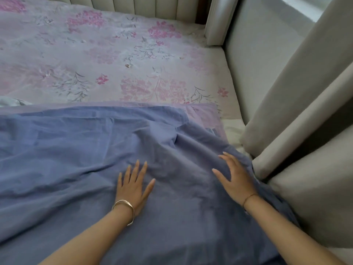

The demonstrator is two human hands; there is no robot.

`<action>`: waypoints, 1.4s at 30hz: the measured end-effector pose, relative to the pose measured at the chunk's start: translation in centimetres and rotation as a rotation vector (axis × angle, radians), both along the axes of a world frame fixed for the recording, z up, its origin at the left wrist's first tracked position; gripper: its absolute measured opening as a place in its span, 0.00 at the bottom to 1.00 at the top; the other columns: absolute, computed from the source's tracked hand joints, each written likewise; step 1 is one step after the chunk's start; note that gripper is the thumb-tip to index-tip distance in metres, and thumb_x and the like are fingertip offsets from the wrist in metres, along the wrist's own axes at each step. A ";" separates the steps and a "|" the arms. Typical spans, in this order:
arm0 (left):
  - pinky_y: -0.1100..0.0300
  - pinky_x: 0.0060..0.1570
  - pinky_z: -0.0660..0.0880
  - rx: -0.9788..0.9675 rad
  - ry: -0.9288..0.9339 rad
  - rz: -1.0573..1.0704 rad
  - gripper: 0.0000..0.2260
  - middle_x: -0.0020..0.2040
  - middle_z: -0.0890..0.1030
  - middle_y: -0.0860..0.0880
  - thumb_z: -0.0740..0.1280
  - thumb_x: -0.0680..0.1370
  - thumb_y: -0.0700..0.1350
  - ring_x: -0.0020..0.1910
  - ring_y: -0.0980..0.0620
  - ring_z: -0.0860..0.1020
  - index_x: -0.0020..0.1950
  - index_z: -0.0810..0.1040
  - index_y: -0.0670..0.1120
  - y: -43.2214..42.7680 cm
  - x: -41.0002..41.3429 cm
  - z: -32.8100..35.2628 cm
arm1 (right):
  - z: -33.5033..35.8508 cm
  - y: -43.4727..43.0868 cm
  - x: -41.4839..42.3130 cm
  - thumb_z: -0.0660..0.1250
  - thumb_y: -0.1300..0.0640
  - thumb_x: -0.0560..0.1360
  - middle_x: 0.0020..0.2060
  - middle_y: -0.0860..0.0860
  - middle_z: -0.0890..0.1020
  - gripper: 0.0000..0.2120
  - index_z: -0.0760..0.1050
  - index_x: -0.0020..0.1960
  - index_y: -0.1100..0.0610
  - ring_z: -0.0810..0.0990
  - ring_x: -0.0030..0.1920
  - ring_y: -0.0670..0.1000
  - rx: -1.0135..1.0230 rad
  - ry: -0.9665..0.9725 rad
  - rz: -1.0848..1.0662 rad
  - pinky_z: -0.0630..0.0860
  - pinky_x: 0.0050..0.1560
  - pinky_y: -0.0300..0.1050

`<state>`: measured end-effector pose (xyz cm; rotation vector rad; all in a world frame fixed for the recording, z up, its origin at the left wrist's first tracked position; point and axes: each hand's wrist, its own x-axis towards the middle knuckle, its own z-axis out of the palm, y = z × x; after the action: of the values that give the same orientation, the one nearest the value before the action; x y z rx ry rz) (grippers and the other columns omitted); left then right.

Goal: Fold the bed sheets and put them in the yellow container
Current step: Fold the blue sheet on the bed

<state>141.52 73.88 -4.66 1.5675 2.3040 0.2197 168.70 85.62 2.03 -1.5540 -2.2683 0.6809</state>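
A blue bed sheet (pixel 80 153) lies spread and wrinkled over the near half of the bed, its far edge running across the middle of the view. My left hand (pixel 132 185) lies flat on it with fingers straight and spread, a metal bangle on the wrist. My right hand (pixel 236 177) rests on the sheet near its right edge, fingers straight and slightly lifted, a thin bracelet at the wrist. A floral pink-and-grey sheet (pixel 107 60) covers the mattress beyond. No yellow container is in view.
A padded headboard (pixel 145 6) stands at the far end. Beige curtains (pixel 298 104) hang along the bed's right side, close to my right hand. A strip of bare white mattress (pixel 232 77) shows at the right edge.
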 end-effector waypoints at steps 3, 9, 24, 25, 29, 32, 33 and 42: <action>0.50 0.73 0.42 0.130 0.013 0.021 0.44 0.78 0.44 0.52 0.21 0.61 0.73 0.77 0.49 0.44 0.72 0.34 0.52 4.1 -2.5 0.2 | -1.0 3.8 -4.4 0.65 0.46 0.75 0.70 0.48 0.67 0.26 0.66 0.70 0.53 0.64 0.71 0.48 -0.079 0.106 -0.025 0.60 0.70 0.41; 0.55 0.73 0.43 0.233 -0.065 0.003 0.36 0.78 0.49 0.54 0.37 0.72 0.68 0.77 0.52 0.47 0.77 0.46 0.53 12.7 -7.2 1.0 | -2.3 12.3 -9.3 0.66 0.45 0.75 0.65 0.52 0.72 0.25 0.68 0.68 0.55 0.69 0.66 0.53 -0.088 0.111 -0.093 0.65 0.67 0.45; 0.53 0.33 0.65 0.321 -0.113 -0.075 0.26 0.27 0.70 0.43 0.52 0.75 0.64 0.33 0.40 0.72 0.26 0.67 0.47 21.4 -19.8 3.6 | 0.6 20.3 -15.7 0.68 0.48 0.74 0.26 0.44 0.69 0.14 0.71 0.35 0.56 0.65 0.29 0.43 0.064 0.201 0.077 0.66 0.34 0.41; 0.54 0.39 0.70 0.108 0.032 -0.032 0.27 0.34 0.78 0.43 0.50 0.76 0.64 0.40 0.41 0.77 0.30 0.74 0.47 21.2 -21.6 3.1 | 0.0 20.6 -16.8 0.68 0.47 0.73 0.27 0.44 0.69 0.15 0.68 0.36 0.54 0.66 0.30 0.44 0.045 0.126 0.113 0.67 0.36 0.43; 0.57 0.60 0.69 -0.428 0.395 0.010 0.22 0.63 0.77 0.47 0.46 0.82 0.57 0.62 0.47 0.75 0.61 0.77 0.50 20.6 -22.5 1.4 | -3.8 21.7 -15.4 0.68 0.43 0.72 0.48 0.50 0.80 0.18 0.74 0.53 0.54 0.77 0.51 0.54 -0.015 -0.088 -0.078 0.73 0.52 0.49; 0.56 0.50 0.70 -0.203 0.101 0.002 0.22 0.53 0.80 0.45 0.48 0.81 0.59 0.54 0.43 0.77 0.49 0.76 0.48 22.0 -19.4 1.0 | -4.4 20.8 -13.3 0.69 0.42 0.71 0.58 0.58 0.78 0.28 0.72 0.61 0.62 0.75 0.59 0.60 -0.167 0.086 -0.435 0.71 0.60 0.52; 0.55 0.45 0.70 -0.137 -0.027 0.024 0.23 0.46 0.80 0.46 0.49 0.79 0.61 0.48 0.43 0.77 0.44 0.74 0.46 22.5 -18.2 1.1 | -4.4 20.6 -12.9 0.66 0.42 0.73 0.60 0.61 0.77 0.30 0.71 0.63 0.66 0.74 0.61 0.61 -0.236 0.156 -0.487 0.69 0.62 0.53; 0.63 0.37 0.67 0.046 -0.679 0.126 0.19 0.33 0.75 0.50 0.66 0.75 0.55 0.35 0.55 0.71 0.38 0.81 0.39 23.1 -19.0 3.2 | -1.0 19.7 -12.5 0.73 0.49 0.70 0.37 0.53 0.85 0.12 0.82 0.42 0.59 0.82 0.37 0.50 -0.590 0.376 -0.383 0.78 0.40 0.42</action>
<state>122.50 96.94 -1.41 1.1242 1.8568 0.7173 156.20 105.31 1.05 -1.8348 -1.5066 1.4635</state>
